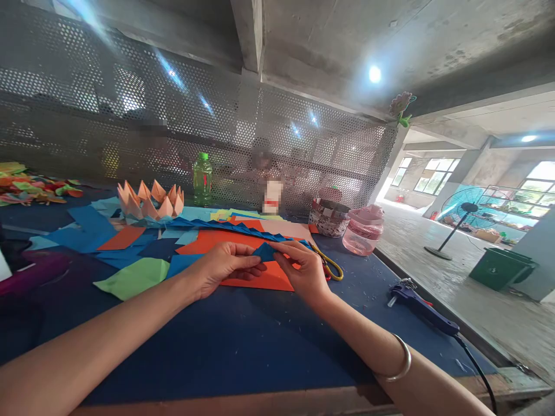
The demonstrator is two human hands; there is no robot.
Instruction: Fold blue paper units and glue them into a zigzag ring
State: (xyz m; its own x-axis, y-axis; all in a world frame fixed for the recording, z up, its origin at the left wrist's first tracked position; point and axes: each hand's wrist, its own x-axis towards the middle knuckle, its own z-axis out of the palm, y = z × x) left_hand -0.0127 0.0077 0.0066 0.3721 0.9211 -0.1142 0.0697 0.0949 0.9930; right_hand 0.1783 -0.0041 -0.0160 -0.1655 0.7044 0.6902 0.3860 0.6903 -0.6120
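Note:
A small folded piece of blue paper point(265, 252) is pinched between my two hands above the table's middle. My left hand point(229, 266) grips its left side with thumb and fingers. On its right side, the fingers of my right hand point(303, 267) close on the paper. Just beyond lies a row of blue folded paper points point(234, 227), over orange paper sheets point(260, 276). Yellow-handled scissors point(333, 264) rest right behind my right hand, their blades partly hidden. To the left of my left hand is a light green paper piece point(133, 277).
A peach folded-paper ring point(150, 202) and a green-capped bottle point(202, 176) stand at the back. A patterned round container point(328, 218) and a pink jar point(363, 231) are at right. A corded glue gun point(422, 306) lies near the right edge. Blue sheets point(82, 228) spread left.

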